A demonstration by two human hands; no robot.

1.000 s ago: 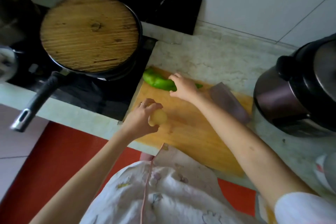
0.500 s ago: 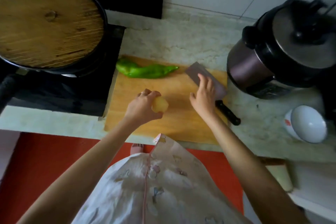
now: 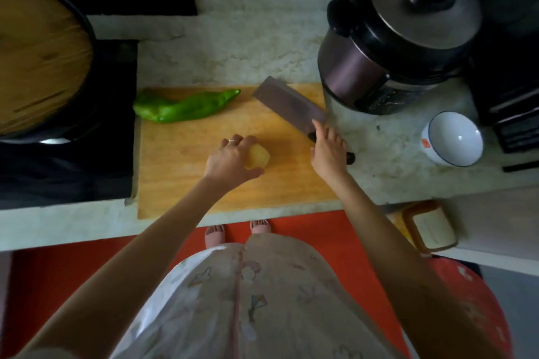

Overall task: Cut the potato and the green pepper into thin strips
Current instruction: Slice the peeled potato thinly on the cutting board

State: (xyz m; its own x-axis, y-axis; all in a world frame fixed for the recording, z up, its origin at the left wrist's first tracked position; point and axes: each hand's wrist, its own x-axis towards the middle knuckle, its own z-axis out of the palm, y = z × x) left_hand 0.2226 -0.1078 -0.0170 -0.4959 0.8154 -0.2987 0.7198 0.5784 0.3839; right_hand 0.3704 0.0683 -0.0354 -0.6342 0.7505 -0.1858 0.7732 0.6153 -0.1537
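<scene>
The left hand [image 3: 230, 159] has its grip curled round the potato [image 3: 259, 158] mid-board, with bare cutting board [image 3: 233, 192] on every side. The right hand [image 3: 328, 151] has its grip closed on the cleaver [image 3: 288, 103] handle at the board's right edge, the blade just beside the cooker [image 3: 393, 46]. The green pepper [image 3: 186, 106] lies along the far edge, overhanging the left edge.

Left grip [image 3: 230, 159] round potato [image 3: 259, 157] on cutting board [image 3: 180, 181], right grip [image 3: 328, 151] on cleaver [image 3: 288, 102] handle, green pepper [image 3: 183, 108] beyond.
</scene>
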